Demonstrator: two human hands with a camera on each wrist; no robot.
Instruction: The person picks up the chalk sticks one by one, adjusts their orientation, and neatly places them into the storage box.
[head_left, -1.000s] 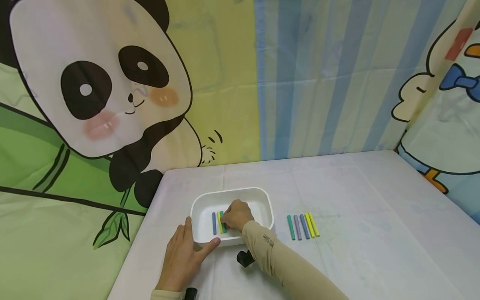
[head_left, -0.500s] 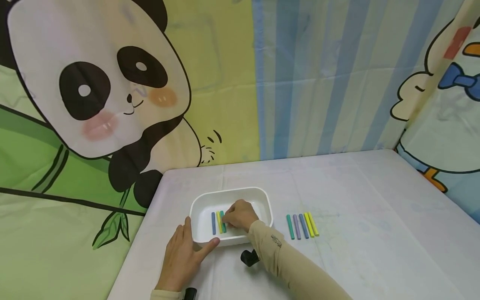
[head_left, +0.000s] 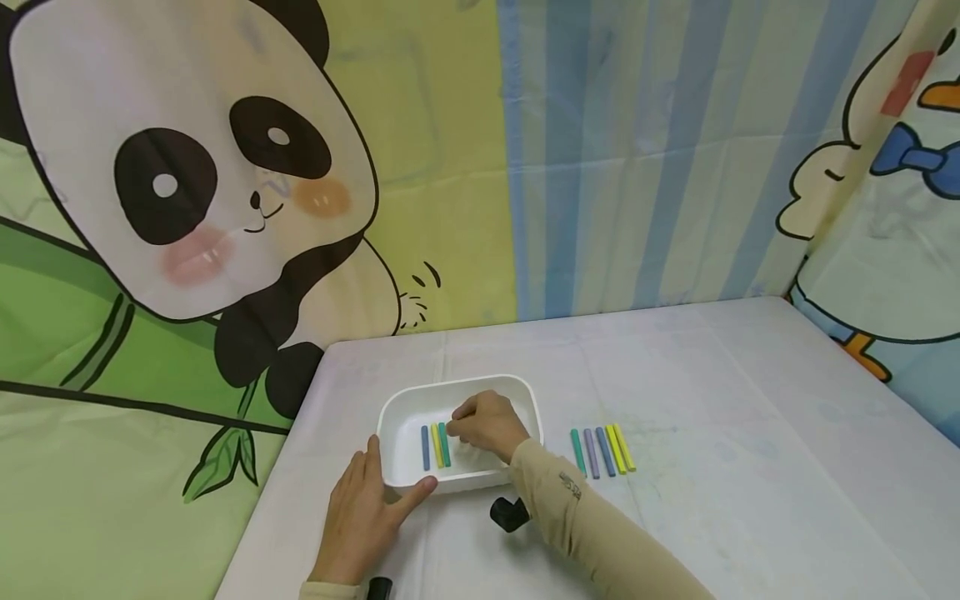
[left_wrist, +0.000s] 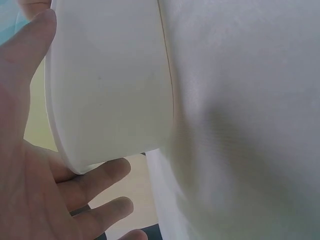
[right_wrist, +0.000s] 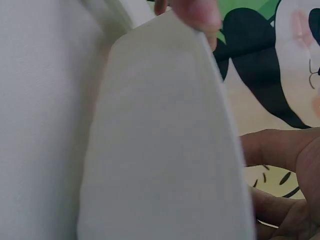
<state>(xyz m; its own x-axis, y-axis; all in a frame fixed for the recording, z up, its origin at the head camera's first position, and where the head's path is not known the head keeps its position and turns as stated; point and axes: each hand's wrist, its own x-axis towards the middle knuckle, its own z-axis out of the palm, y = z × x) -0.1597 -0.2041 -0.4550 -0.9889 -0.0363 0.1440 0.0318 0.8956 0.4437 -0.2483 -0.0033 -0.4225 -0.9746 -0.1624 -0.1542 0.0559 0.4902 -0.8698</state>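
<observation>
Left hand (head_left: 358,512) spread, touching the white tray (head_left: 474,482); right hand (head_left: 491,425) bent over it, hold unclear; three parallel sticks (head_left: 437,446) inside run near to far

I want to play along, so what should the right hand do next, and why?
Maybe the right hand should reach for the green chalk-like stick on the table, the one nearest the white tray. Three sticks lie side by side in the tray, but five lie outside it, and the left hand is touching the tray, so it could hold it steady.
</observation>
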